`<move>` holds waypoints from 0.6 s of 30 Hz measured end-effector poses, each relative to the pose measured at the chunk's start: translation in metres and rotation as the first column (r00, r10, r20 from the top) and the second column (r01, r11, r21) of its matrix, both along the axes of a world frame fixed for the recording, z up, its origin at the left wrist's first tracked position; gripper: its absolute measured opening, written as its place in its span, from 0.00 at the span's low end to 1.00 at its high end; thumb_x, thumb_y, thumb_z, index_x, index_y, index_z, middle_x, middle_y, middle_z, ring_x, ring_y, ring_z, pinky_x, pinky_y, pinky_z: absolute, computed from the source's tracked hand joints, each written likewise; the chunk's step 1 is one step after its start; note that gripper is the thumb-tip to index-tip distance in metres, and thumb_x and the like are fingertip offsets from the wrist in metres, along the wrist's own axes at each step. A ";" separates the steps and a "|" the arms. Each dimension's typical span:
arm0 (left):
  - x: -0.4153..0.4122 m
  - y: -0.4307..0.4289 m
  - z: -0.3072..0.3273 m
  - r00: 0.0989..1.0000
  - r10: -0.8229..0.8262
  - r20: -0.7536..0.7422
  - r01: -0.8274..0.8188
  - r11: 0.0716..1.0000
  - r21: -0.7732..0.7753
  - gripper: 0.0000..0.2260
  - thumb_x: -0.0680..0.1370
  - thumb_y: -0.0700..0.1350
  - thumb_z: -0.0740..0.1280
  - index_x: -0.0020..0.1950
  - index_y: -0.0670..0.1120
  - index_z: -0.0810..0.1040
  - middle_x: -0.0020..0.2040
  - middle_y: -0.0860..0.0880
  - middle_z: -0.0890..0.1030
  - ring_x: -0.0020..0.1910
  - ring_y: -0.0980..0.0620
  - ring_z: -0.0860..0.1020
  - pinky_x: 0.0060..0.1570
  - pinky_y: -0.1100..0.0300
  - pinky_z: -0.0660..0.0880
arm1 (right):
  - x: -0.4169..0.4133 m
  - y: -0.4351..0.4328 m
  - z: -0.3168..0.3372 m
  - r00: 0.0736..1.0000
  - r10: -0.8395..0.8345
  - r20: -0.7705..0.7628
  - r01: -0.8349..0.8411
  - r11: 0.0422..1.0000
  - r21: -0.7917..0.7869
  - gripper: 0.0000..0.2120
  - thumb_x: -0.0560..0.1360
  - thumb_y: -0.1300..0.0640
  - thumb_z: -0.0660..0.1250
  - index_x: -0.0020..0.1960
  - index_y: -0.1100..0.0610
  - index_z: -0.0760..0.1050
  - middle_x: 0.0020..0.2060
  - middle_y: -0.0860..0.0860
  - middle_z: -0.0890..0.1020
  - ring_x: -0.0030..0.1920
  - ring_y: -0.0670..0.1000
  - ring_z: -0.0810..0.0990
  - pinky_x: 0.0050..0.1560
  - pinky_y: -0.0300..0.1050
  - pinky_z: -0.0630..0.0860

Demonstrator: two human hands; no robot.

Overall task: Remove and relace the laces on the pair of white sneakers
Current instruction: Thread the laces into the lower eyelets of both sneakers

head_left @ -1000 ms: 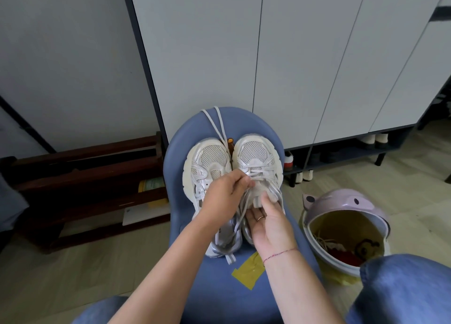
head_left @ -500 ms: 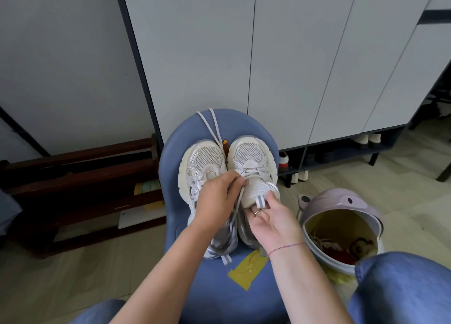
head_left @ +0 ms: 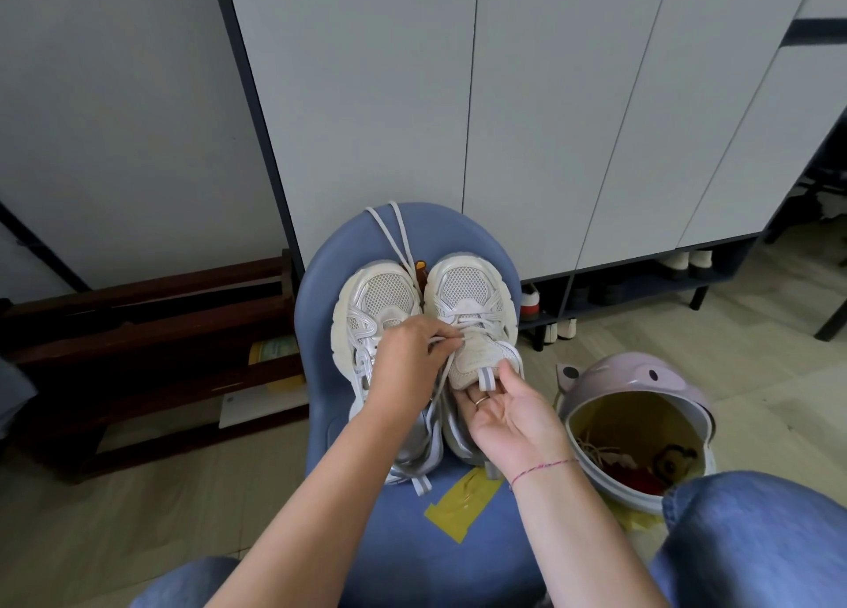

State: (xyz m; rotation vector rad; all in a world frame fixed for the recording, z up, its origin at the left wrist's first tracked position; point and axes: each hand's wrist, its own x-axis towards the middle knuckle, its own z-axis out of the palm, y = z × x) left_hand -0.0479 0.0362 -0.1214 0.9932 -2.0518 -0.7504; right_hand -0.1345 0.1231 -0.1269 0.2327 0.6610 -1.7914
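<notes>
Sneakers: side by side on blue stool, toes pointing away, heels toward the knees.
Wooden rack: far left on the floor, well apart, no part in the job.
Left sneaker: no lace visible in the part that shows, rear half hidden under the left forearm; light, soft mesh upper over a thick, stiff sole.
Loose lace: limp flat cord draped from between the toes over the stool's far edge; probably this shoe's own, ready for relacing.
Left hand: fingers curled, thumb and forefinger pinching a strand of the threaded lace just beside the tongue.
Threaded lace: crossing the lower eyelets of the right sneaker; soft and thin, likely to snag at each eyelet, so best taken close to the eyelet and drawn out one crossing at a time.
Right sneaker: probably light enough to slide under a tug; needs bracing.
Tongue: padded, floppy, lifted toward the camera; a good bracing spot.
Right hand: palm up, fingers under the tongue, thumb on top beside the pull loop, gripping it.
Pink bin: on the floor just right of the stool, lid open.
</notes>
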 end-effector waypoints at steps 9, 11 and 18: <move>0.002 -0.004 0.004 0.996 0.027 0.085 -0.025 0.999 -0.029 0.05 0.77 0.40 0.72 0.49 0.41 0.85 0.49 0.46 0.84 0.46 0.52 0.80 0.42 0.78 0.67 | 0.000 -0.001 0.000 1.000 0.000 0.004 0.000 1.000 -0.007 0.12 0.81 0.57 0.58 0.51 0.65 0.75 0.37 0.61 0.84 0.46 0.58 0.80 0.36 0.55 0.80; 0.002 -0.003 0.006 0.994 0.022 0.104 -0.018 0.999 -0.046 0.05 0.77 0.40 0.71 0.49 0.40 0.85 0.48 0.47 0.84 0.44 0.55 0.78 0.41 0.77 0.68 | 0.000 -0.001 0.000 1.000 -0.002 0.008 0.002 1.000 -0.011 0.12 0.81 0.57 0.58 0.52 0.65 0.75 0.37 0.61 0.84 0.46 0.58 0.80 0.36 0.55 0.81; -0.001 -0.004 0.010 0.967 -0.015 0.255 0.050 0.990 -0.132 0.06 0.76 0.34 0.68 0.40 0.39 0.82 0.41 0.45 0.80 0.41 0.48 0.76 0.42 0.60 0.71 | 0.000 -0.002 -0.004 1.000 -0.001 0.016 0.001 1.000 -0.029 0.12 0.81 0.57 0.59 0.51 0.65 0.76 0.42 0.61 0.83 0.39 0.58 0.84 0.40 0.56 0.80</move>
